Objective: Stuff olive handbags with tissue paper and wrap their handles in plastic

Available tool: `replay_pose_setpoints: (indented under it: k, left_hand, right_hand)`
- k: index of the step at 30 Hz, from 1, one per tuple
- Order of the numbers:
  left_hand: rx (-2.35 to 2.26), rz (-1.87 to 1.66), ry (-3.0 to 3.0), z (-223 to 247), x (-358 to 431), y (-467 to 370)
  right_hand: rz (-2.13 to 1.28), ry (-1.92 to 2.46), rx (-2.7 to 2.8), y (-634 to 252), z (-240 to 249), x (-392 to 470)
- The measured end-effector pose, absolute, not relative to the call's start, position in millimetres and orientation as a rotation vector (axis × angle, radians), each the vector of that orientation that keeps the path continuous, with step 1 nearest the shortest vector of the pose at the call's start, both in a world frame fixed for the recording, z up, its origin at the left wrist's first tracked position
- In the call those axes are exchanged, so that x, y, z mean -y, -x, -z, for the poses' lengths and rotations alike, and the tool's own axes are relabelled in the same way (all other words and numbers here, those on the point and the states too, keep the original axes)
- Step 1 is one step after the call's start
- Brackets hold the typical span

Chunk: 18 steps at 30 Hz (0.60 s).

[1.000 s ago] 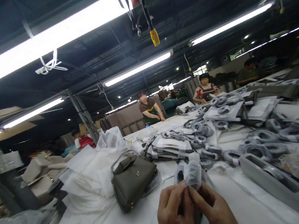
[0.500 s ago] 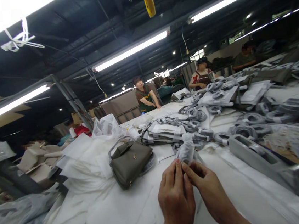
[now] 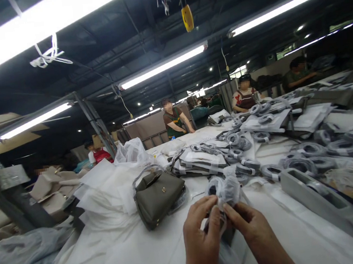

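My left hand [image 3: 201, 234] and my right hand [image 3: 258, 230] are together over the table, both with closed fingers on a dark strap wrapped in translucent plastic [image 3: 228, 187]. The thumb and fingertips of my left hand pinch its left side; my right hand's fingers grip the right. More of the plastic hangs beneath them, and my fingers partly hide the strap. To the left of my hands rests an olive-grey handbag [image 3: 160, 199] with a small gold emblem, lying partly on clear plastic.
White sheets [image 3: 95, 228] lie in a layered pile at left. Beyond my hands are several wrapped strap coils [image 3: 240, 140] and flat bundles. A grey tape dispenser [image 3: 322, 200] stands at right. Co-workers [image 3: 177, 119] are across the table. A yellow switch [image 3: 187, 18] hangs overhead.
My hands have moved slightly down and apart, and the wrapped strap shows more between them, with plastic now hanging below. The whole view has shifted a little.
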<state>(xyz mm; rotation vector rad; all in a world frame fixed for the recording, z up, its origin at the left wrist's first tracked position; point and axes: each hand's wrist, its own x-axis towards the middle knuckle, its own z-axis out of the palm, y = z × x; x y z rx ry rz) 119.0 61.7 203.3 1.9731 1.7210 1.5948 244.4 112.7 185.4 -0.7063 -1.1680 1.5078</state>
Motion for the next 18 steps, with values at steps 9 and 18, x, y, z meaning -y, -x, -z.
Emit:
replay_pose_setpoints:
  k: [9, 18]
  left_hand:
    - [-1.652, -1.281, -1.874, -238, -63, -102]
    - [-1.524, -1.471, -1.597, -209, -75, -110]
  right_hand:
    - [-1.524, 0.659, 1.239, -247, -179, -112]
    - [-1.184, 0.663, 1.508, -246, -179, -117]
